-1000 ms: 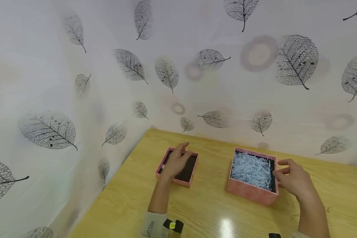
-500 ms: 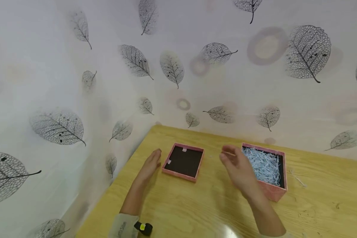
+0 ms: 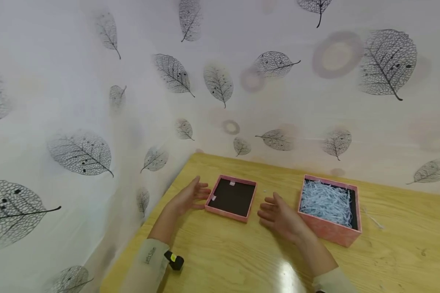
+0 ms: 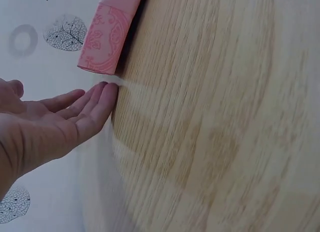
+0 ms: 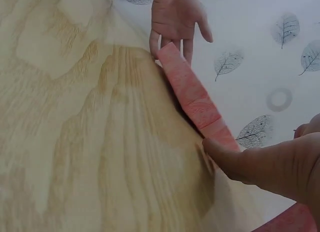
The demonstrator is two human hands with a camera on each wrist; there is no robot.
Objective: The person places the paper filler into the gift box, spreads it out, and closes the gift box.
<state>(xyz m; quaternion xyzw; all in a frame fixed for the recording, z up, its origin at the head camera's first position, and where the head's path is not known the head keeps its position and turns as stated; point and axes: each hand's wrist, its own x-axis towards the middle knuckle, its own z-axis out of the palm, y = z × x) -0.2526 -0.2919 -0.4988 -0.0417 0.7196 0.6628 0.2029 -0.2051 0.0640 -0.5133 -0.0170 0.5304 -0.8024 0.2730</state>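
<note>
A shallow pink box lid [image 3: 232, 197] lies with its dark inside facing up on the table. My left hand [image 3: 190, 195] is at its left side, palm inward and fingers extended, fingertips right at the rim. Seen from the left wrist, the left hand [image 4: 55, 122] has its fingers just below a corner of the patterned lid [image 4: 102, 41]. To the lid's right is my right hand [image 3: 280, 215], fingers outstretched and holding nothing. In the right wrist view, the right hand [image 5: 270, 164] appears near one end of the lid's side [image 5: 195, 99].
Right of my right hand stands a deeper pink box [image 3: 330, 232] filled with pale blue shredded paper [image 3: 324, 201]. A thin white stick [image 3: 374, 218] lies beyond it on the wooden table [image 3: 238, 252]. Leaf-patterned walls [image 3: 278, 106] border the table at the back and left.
My left hand has moved from over the lid to its left side. My right hand has left the deep box's right edge and come left, between the box and the lid.
</note>
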